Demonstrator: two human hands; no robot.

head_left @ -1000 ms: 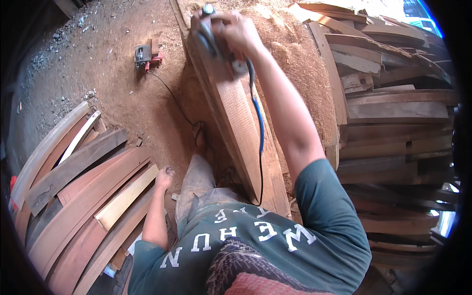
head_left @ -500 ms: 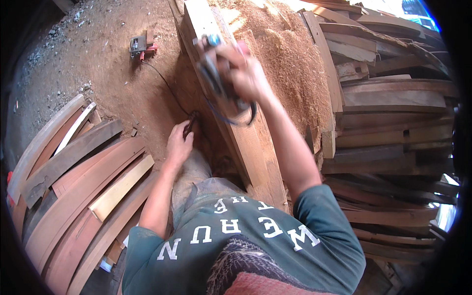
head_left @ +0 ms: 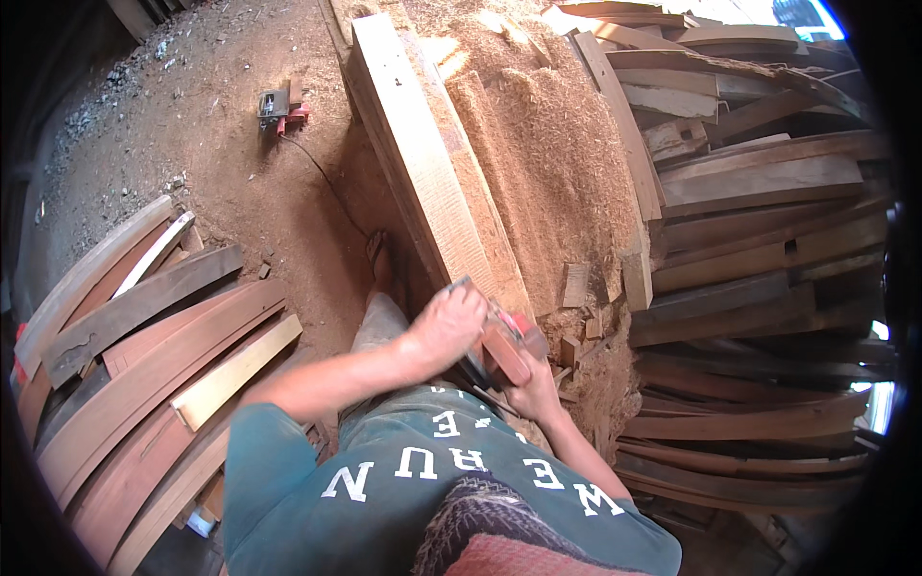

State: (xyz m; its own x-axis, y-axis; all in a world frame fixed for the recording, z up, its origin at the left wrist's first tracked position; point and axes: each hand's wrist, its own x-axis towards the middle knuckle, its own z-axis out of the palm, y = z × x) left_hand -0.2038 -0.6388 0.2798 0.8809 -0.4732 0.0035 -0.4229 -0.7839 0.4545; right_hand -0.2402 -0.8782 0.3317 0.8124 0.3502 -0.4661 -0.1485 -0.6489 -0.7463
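Both hands are wrapped around the planer (head_left: 504, 348): my left hand (head_left: 445, 326) is curled tight over its front end, and my right hand (head_left: 534, 392) grips it from behind, fingers closed under the red and grey body. That tool sits at the near end of the long pale plank (head_left: 423, 163), which runs away from me up the middle of the view, its top face bare. To the right of the plank lies a wide heap of sawdust (head_left: 538, 144), and beyond that a big stack of dark boards (head_left: 759, 221). On my left, curved boards (head_left: 144, 336) lie fanned out over the dirt floor (head_left: 192, 96). Small offcuts (head_left: 576, 283) sit by the plank's near end, and another small power tool (head_left: 279, 106) rests far off on the dirt, its cord trailing toward me.
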